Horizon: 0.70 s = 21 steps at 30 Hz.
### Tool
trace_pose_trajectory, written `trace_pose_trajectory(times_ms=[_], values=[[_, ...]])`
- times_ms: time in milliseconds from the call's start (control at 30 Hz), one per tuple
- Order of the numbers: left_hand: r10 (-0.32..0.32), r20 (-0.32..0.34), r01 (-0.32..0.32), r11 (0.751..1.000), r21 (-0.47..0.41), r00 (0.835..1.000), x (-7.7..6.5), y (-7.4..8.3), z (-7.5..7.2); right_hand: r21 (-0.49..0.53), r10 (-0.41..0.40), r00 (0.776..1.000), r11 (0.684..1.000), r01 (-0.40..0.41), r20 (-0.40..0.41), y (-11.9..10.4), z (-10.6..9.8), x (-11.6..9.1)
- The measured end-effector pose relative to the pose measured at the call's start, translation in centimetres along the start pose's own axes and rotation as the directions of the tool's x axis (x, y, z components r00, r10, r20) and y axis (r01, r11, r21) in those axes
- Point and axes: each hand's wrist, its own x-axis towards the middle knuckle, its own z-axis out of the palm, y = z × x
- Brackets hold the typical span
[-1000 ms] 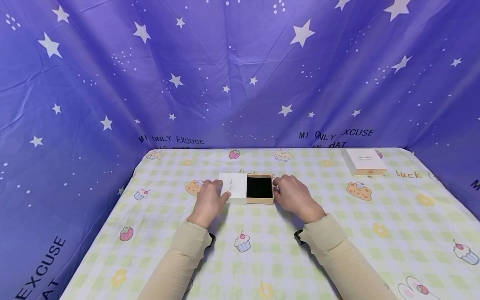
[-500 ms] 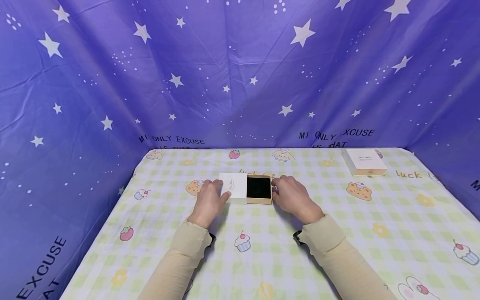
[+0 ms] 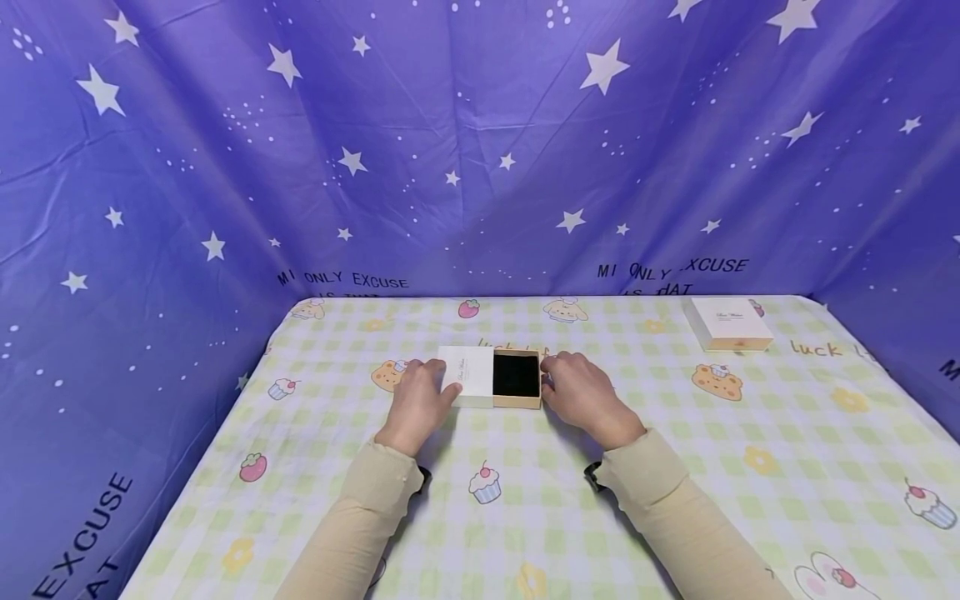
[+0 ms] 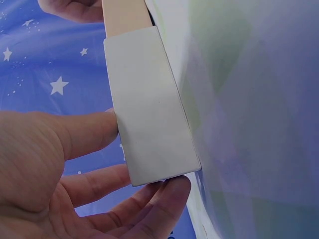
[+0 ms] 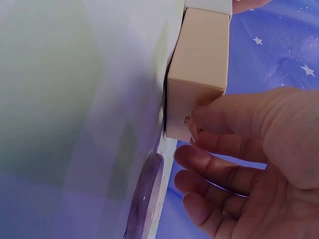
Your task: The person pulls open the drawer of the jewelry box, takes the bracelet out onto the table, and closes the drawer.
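Observation:
A small white drawer box lies on the table in the head view, its peach drawer (image 3: pixel 517 402) pulled partly out to the right. Black lining (image 3: pixel 516 375) fills the exposed drawer. My left hand (image 3: pixel 418 402) grips the left end of the white box sleeve (image 3: pixel 471 368), thumb along the near side and fingers around the end. At the drawer's end face, my right hand (image 3: pixel 583 392) pinches a small pull tab (image 5: pixel 192 128) between thumb and index finger. Its other fingers are loosely curled in the right wrist view. The left wrist view shows the sleeve's plain side.
Another white box (image 3: pixel 733 321) with a peach end stands closed at the back right of the table. A green checked cloth (image 3: pixel 555 517) with cartoon prints covers the tabletop. Purple star-patterned curtains (image 3: pixel 480 150) hang behind and at both sides.
The drawer has slid slightly left into the sleeve, and the right hand has moved left with it. The left hand and the sleeve have stayed in place.

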Motion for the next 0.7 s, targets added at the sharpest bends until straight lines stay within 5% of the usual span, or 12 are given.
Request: trace_pose_trajectory(times_ms=[700], values=[[0.014, 0.0, -0.014, 1.0, 0.002, 1.0, -0.01, -0.14, 0.12, -0.017, -0.025, 0.999, 1.0, 0.025, -0.028, -0.54, 0.08, -0.17]])
